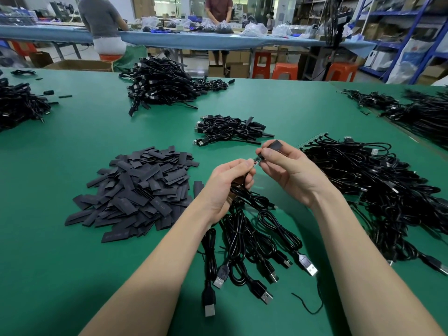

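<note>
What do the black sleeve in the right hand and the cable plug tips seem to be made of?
Black sleeve: probably thin plastic tubing, matte; it is dull and flat, without glare. Plug tips: likely bare metal, shiny; they look silvery and catch the light.

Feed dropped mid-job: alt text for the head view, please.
The right hand holds a black sleeve at the tip of a cable in the left hand, which grips a bundle of USB cables trailing onto a green table. A sleeve pile lies left.
</note>
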A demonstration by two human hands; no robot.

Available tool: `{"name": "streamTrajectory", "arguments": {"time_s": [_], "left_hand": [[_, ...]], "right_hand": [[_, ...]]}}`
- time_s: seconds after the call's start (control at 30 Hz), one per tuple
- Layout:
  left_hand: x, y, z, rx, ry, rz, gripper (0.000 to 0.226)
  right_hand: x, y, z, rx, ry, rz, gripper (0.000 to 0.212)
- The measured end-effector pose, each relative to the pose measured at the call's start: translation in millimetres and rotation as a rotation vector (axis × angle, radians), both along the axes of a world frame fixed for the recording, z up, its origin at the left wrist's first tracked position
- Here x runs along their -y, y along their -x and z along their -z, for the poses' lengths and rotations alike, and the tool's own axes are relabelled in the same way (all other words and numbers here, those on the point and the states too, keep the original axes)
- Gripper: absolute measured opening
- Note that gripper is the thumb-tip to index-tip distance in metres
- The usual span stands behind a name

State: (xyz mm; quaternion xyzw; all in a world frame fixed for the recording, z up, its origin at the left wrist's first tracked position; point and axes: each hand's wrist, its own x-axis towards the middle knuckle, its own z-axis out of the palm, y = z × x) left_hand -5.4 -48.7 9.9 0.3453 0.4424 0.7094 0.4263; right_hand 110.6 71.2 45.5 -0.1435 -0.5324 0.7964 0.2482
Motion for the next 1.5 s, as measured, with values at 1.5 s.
{"name": "streamTrajectory", "arguments": {"time_s": [1.5], "left_hand": [[-12,-1,11,-0.128,-0.003,-0.297,0.011]], "right_hand": [[-15,-1,5,0.122,0.009,0.089,0.018]]}}
